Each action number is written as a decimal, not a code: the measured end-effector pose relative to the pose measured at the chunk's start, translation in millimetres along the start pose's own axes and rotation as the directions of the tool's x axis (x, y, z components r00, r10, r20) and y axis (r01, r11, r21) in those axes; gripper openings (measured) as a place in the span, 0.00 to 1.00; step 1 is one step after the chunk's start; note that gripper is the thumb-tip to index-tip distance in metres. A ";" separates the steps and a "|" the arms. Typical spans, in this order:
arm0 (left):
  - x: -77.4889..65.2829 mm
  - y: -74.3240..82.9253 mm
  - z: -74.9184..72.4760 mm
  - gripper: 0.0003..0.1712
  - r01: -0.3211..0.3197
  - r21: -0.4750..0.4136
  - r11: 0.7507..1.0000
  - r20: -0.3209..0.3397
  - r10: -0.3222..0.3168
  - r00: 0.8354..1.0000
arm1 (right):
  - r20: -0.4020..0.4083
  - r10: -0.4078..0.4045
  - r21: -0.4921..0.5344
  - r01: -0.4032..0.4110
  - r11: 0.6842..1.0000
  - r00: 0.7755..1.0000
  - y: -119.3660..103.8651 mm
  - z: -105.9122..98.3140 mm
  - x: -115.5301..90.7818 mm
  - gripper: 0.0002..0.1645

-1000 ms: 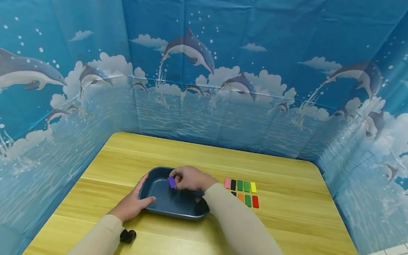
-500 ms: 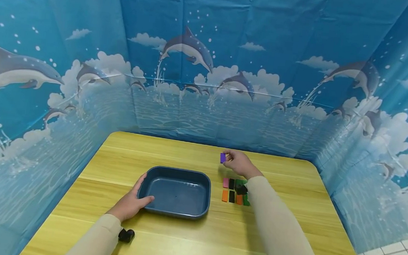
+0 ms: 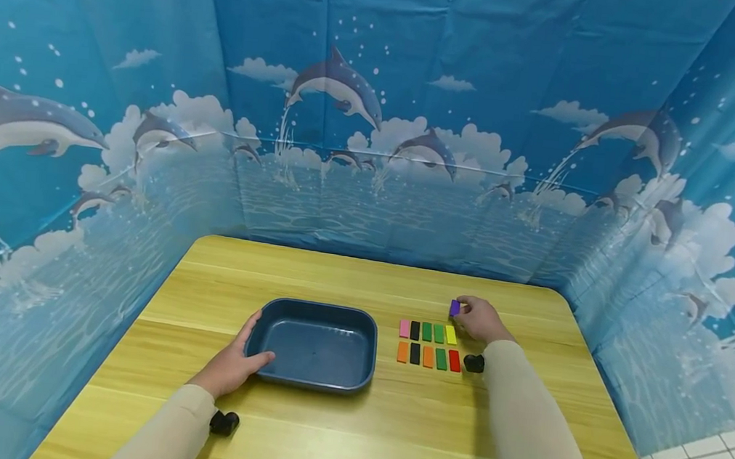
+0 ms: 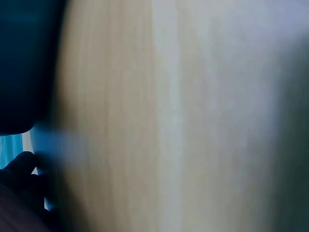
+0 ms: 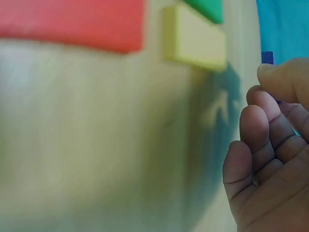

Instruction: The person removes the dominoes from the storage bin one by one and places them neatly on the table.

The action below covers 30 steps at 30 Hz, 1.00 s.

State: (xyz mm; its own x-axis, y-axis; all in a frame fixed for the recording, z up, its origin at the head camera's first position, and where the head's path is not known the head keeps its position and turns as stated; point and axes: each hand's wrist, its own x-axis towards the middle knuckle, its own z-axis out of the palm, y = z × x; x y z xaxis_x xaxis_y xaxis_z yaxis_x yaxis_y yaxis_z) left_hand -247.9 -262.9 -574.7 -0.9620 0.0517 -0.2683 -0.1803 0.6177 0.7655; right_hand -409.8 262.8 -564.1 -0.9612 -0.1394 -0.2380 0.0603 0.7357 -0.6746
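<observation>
My right hand pinches a small purple rectangular block between thumb and fingertips. The block is just above the table, behind the yellow block at the right end of the back row. In the right wrist view only a bit of the purple block shows past the thumb; the other fingers are curled. My left hand holds the left end of a dark blue rectangular tray, thumb over the front rim and fingers along the left side. The tray holds nothing.
Two rows of coloured blocks lie flat right of the tray, with a pink block at the back left and a red block at the front right. A dolphin-print curtain hangs around the wooden table.
My right hand has carried the purple block from over the tray rightward, to behind the block rows. My left hand has stayed on the tray.
</observation>
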 end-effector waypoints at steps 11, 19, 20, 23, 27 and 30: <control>-0.5 1.7 -1.2 0.56 -0.001 0.003 1.000 -0.001 0.001 1.000 | -0.008 0.003 -0.084 -0.004 0.996 1.000 8.7 7.5 -0.9 0.34; 1.1 -0.1 -0.1 0.57 0.008 0.006 1.000 -0.001 -0.008 1.000 | 0.016 0.009 -0.064 -0.008 0.998 1.000 10.3 12.2 7.1 0.34; 1.3 -0.2 -0.2 0.57 0.007 0.005 1.000 -0.001 -0.007 1.000 | 0.019 0.011 -0.059 -0.010 0.998 1.000 10.4 12.6 7.8 0.33; 1.4 -0.6 -0.3 0.57 0.005 0.003 1.000 -0.001 -0.005 1.000 | 0.028 0.020 -0.043 -0.019 0.999 0.999 10.8 13.8 9.4 0.33; 0.9 -0.8 -0.4 0.56 0.008 0.004 1.000 0.002 -0.008 1.000 | 0.042 0.028 -0.033 -0.027 0.999 0.999 11.0 14.5 10.2 0.33; 0.6 -0.8 -0.5 0.56 0.010 0.006 1.000 0.002 -0.010 1.000 | 0.045 0.026 -0.023 -0.025 0.999 0.999 10.3 14.4 9.3 0.33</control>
State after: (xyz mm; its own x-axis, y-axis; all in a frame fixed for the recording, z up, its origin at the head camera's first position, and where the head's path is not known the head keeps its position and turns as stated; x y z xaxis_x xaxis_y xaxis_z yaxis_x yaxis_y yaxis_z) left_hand -248.4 -263.8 -575.3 -0.9597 0.0474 -0.2771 -0.1886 0.6225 0.7596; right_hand -414.2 259.6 -583.4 -0.9463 -0.1497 -0.2867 0.0783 0.7542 -0.6520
